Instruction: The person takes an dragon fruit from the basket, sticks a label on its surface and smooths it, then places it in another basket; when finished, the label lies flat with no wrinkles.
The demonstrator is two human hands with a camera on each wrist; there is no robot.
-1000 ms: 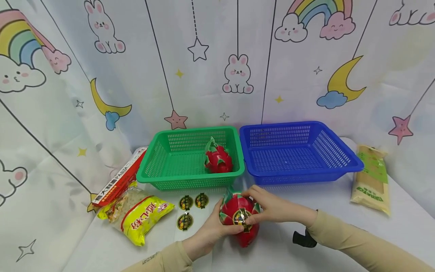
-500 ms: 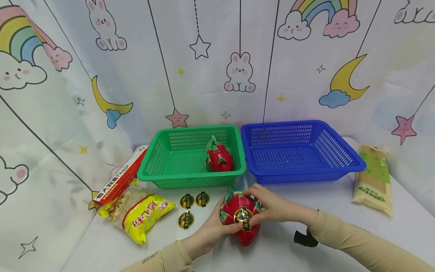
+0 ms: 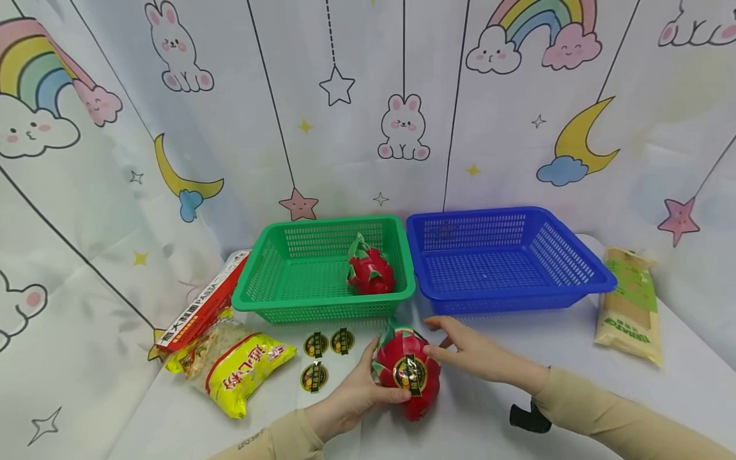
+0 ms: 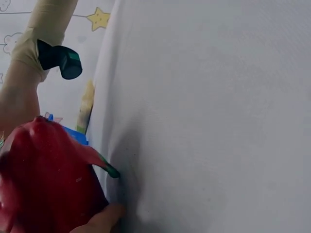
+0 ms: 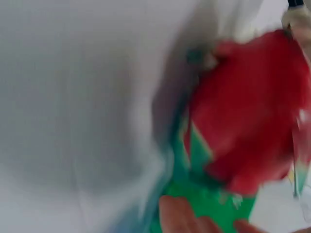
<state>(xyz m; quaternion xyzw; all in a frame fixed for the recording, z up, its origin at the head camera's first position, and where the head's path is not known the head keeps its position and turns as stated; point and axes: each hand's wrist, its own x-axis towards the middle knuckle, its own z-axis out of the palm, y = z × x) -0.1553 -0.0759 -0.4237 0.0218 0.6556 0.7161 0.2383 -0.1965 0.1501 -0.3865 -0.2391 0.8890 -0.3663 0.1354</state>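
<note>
In the head view, a red dragon fruit (image 3: 402, 350) with green-tipped scales sits on the table, a round black-and-gold sticker (image 3: 411, 375) on its upper face. My left hand (image 3: 355, 397) grips its left side, thumb across the front by the sticker. My right hand (image 3: 480, 359) hovers at the fruit's right with loosely bent fingers, holding nothing; one fingertip overlaps the fruit's edge, and contact is hard to judge. The right wrist view is blurred and shows the right fingers (image 5: 182, 216) below the fruit (image 5: 252, 111). A second dragon fruit (image 3: 371, 273) lies in the green basket (image 3: 322, 305).
A blue basket (image 3: 517, 295) stands right of the green one. Three similar stickers lie left of the fruit, including a lower sticker (image 3: 314, 377). A yellow food bag (image 3: 236, 367) and a red pasta box (image 3: 207, 303) lie left; a tan package (image 3: 629, 306) lies right.
My right hand has let go of the fruit and moved slightly right, uncovering the sticker's right side. My left hand keeps its hold.
</note>
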